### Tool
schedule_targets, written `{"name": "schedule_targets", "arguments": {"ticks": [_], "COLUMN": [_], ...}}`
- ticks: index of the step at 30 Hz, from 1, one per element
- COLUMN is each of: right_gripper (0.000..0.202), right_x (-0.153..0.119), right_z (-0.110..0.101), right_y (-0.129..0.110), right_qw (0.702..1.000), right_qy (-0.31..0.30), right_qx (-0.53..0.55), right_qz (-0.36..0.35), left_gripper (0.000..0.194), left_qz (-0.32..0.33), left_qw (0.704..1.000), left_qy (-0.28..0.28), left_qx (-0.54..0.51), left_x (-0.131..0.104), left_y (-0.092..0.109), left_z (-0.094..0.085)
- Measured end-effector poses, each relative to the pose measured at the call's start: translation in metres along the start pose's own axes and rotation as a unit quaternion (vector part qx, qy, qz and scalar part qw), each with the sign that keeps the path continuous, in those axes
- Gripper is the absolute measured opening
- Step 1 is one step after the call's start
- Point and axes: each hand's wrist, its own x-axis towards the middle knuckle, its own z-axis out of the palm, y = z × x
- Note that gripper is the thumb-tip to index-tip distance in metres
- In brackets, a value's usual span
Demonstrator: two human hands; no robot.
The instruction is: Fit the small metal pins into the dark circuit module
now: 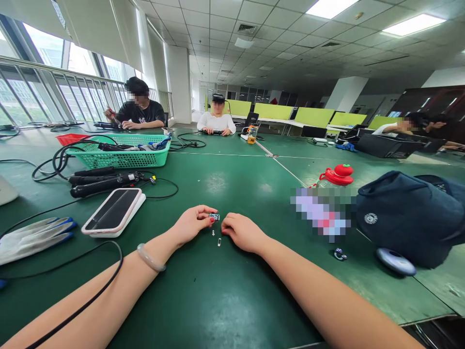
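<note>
Component [215, 216] in left hand [191, 224], right hand [242, 232] beside

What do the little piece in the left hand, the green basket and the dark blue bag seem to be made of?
Little piece: too small to be sure; its bluish, pale-flecked face could be plastic or circuit board.
Green basket: probably moulded plastic, given its even colour and regular holes.
Dark blue bag: likely matte fabric, judging by its soft folds.

The tabletop [232, 300] looks glossy, the bag [407, 218] cloth.
</note>
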Motion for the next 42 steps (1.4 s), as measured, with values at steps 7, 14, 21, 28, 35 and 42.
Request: {"name": "schedule_targets", "arguments": {"ticks": [7,14,21,28,35,42], "right_gripper": [0.006,0.012,0.015,0.015,0.018,0.018], "right_x": [-0.002,0.0,0.001,0.002,0.0,0.001], "right_z": [-0.004,0.002,-0.001,0.0,-0.001,0.005], "right_y": [0.001,-0.002,-0.006,-0.017,-0.011,-0.011], "right_qw": [0.998,1.0,0.989,0.988,0.986,0.997], "right_qy": [-0.017,-0.015,0.127,0.142,0.153,0.066], "right_qx": [0.059,-0.018,0.051,0.059,0.072,0.036], "right_qz": [0.01,-0.006,0.05,0.004,-0.001,0.013], "left_gripper": [0.034,0.031,0.025,0.022,0.023,0.025], "left_qz": [0.003,-0.001,-0.014,0.005,0.008,0.006], "left_qw": [1.0,1.0,1.0,0.999,1.0,0.996], "left_qy": [-0.002,0.0,-0.006,-0.043,-0.026,0.075], "left_qx": [0.009,-0.003,-0.025,-0.004,-0.003,-0.05], "left_x": [0.002,0.005,0.002,0.0,0.001,0.005], "left_y": [-0.004,-0.009,-0.005,-0.005,-0.005,-0.009], "left_z": [-0.001,0.0,0.003,0.004,0.003,0.002]}}
